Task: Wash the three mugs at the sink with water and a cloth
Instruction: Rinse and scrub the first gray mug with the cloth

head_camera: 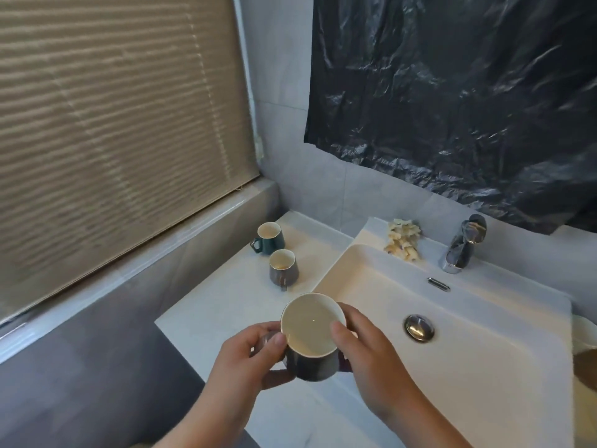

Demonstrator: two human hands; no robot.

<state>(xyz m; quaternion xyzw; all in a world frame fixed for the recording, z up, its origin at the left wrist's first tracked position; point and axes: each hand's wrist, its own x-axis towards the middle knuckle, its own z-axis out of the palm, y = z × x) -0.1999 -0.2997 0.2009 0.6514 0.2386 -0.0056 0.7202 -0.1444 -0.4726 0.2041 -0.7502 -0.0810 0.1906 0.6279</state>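
Holding one mug point(308, 328) mouth-up beside the sink point(371, 286)
Left hand point(252, 360) grips its handle side, right hand point(371, 350) clasps the wall; the tap point(465, 244) lies ahead of the right hand, nearer it

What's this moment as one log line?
left hand, right hand: hold dark white-lined ceramic mug | teal mug, grey mug: on counter | pale cloth: beside chrome tap

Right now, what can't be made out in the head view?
Handle of the dark mug with a cream inside: head view, mostly under the grip of the left hand.
Brownish residue in the small grey mug: head view, too small to identify.
Pale rounded object: head view, cut off by the right edge.
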